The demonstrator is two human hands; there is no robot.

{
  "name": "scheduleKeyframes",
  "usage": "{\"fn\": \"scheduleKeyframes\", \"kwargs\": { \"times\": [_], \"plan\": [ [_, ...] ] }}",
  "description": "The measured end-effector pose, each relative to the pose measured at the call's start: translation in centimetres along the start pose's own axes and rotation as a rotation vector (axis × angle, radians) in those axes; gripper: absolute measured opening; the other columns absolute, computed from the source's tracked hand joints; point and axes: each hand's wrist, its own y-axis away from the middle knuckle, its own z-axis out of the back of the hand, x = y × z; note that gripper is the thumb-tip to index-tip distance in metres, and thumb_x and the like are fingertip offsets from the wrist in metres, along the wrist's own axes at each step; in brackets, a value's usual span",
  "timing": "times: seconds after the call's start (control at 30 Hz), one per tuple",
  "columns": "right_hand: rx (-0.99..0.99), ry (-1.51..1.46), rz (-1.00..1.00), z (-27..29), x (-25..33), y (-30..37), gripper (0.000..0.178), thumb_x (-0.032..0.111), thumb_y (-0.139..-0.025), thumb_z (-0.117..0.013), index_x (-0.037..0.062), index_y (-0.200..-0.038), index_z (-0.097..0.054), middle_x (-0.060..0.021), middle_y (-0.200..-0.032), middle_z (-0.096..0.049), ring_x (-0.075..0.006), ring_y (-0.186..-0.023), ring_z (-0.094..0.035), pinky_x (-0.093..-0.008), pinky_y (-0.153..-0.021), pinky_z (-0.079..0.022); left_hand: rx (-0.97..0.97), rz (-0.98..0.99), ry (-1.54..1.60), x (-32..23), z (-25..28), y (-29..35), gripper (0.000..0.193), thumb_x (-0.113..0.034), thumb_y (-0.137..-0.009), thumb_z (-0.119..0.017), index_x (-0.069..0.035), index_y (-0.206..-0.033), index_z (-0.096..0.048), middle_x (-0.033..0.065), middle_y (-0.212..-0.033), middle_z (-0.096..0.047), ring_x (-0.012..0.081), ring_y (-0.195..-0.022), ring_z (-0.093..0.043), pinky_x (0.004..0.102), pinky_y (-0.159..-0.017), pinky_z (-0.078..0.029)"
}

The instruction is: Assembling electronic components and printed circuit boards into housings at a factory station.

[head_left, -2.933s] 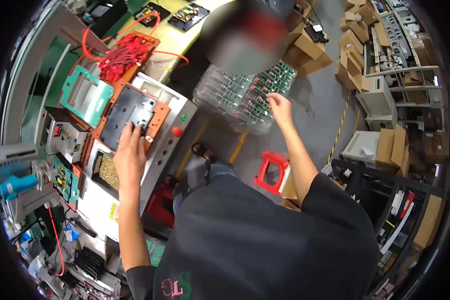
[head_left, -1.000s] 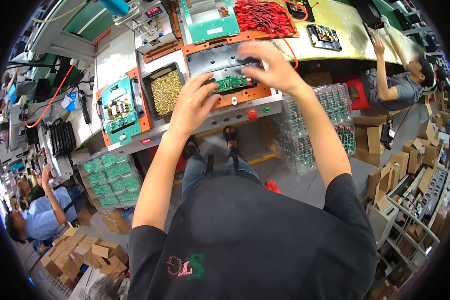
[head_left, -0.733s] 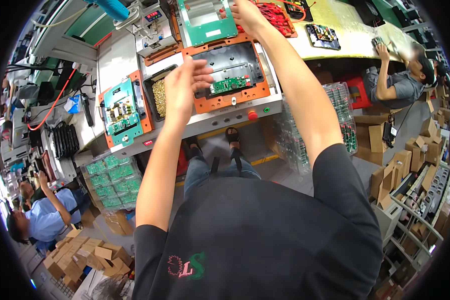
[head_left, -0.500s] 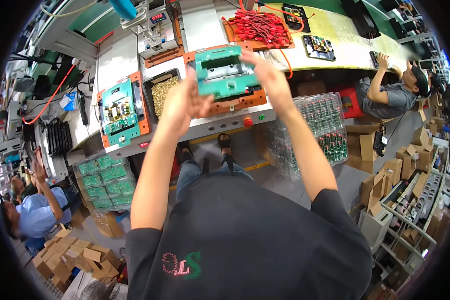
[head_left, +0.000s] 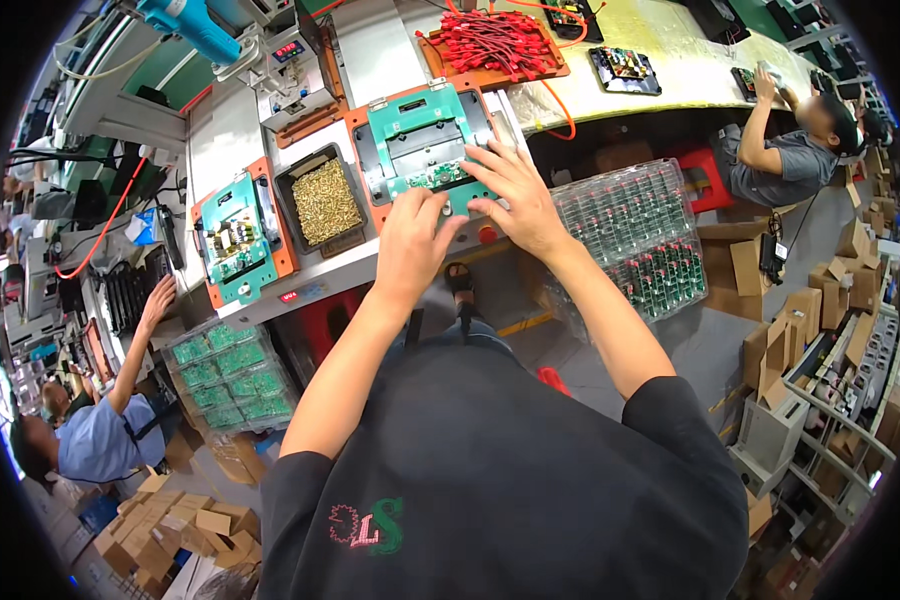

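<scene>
A green fixture plate (head_left: 410, 116) with a wide cut-out sits on an orange-edged base (head_left: 362, 135) in front of me. A green circuit board (head_left: 438, 176) shows within the near part of the plate. My left hand (head_left: 412, 238) is at the plate's front edge, thumb apart from its slightly bent fingers, beside a small round knob (head_left: 446, 210). Over the right front corner, my right hand (head_left: 520, 200) has its fingers spread, the tips at or just above the plate; contact is unclear. Neither hand visibly holds anything loose.
Left of the fixture stand a black bin of brass-coloured small parts (head_left: 325, 203) and a second green fixture (head_left: 238, 240). Red wire leads (head_left: 495, 42) lie behind. A red button (head_left: 487, 234) is on the bench front. Stacked clear trays (head_left: 625, 235) stand right; co-workers sit either side.
The green plate, raised and blurred before, now lies down on the base. Both my hands have come nearer its front edge. A co-worker at left has stretched an arm toward the bench.
</scene>
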Motion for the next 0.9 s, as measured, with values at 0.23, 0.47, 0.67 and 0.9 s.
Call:
{"fn": "scheduleKeyframes", "kwargs": {
  "times": [0.23,0.47,0.67,0.9],
  "plan": [
    [-0.030,-0.149,-0.047,-0.1,-0.5,-0.2,0.052,0.019,-0.087,-0.076,0.0067,-0.136,-0.062,-0.0118,-0.150,-0.054,-0.0333,-0.142,-0.045,-0.0454,-0.117,-0.035,0.098,-0.232,0.074,2.4,-0.3,-1.2,0.021,-0.001,-0.085,-0.069,0.001,-0.106,-0.069,0.0141,-0.101,-0.064,0.0324,-0.096,-0.063,0.0413,-0.083,-0.052],
    [-0.449,-0.427,-0.257,0.6,6.8,-1.4,0.029,0.002,-0.100,-0.057,-0.0032,-0.128,-0.062,-0.0137,-0.132,-0.063,-0.0230,-0.119,-0.062,-0.0349,-0.105,-0.046,-0.024,-0.223,0.135,3.6,5.4,0.7,0.030,-0.009,-0.084,-0.069,-0.001,-0.112,-0.066,0.0145,-0.109,-0.063,0.0347,-0.099,-0.062,0.0413,-0.087,-0.053],
    [-0.184,-0.712,-0.261,-4.3,16.2,-1.0,0.014,-0.001,-0.099,-0.055,-0.0058,-0.108,-0.065,-0.0106,-0.096,-0.065,-0.0168,-0.082,-0.061,-0.0290,-0.081,-0.051,-0.618,0.371,-0.019,14.9,20.9,12.9,0.017,-0.001,-0.087,-0.071,0.000,-0.104,-0.069,0.0165,-0.105,-0.070,0.0337,-0.100,-0.068,0.0403,-0.090,-0.053],
    [0.243,-0.795,-0.183,-12.1,26.8,-7.7,0.013,-0.008,-0.094,-0.057,-0.0078,-0.103,-0.068,-0.0152,-0.087,-0.068,-0.0179,-0.071,-0.064,-0.0270,-0.063,-0.052,-0.776,0.957,-0.411,32.1,29.4,38.2,0.018,-0.007,-0.096,-0.063,-0.001,-0.111,-0.070,0.0133,-0.106,-0.070,0.0283,-0.094,-0.068,0.0369,-0.079,-0.054]
  ]
}}
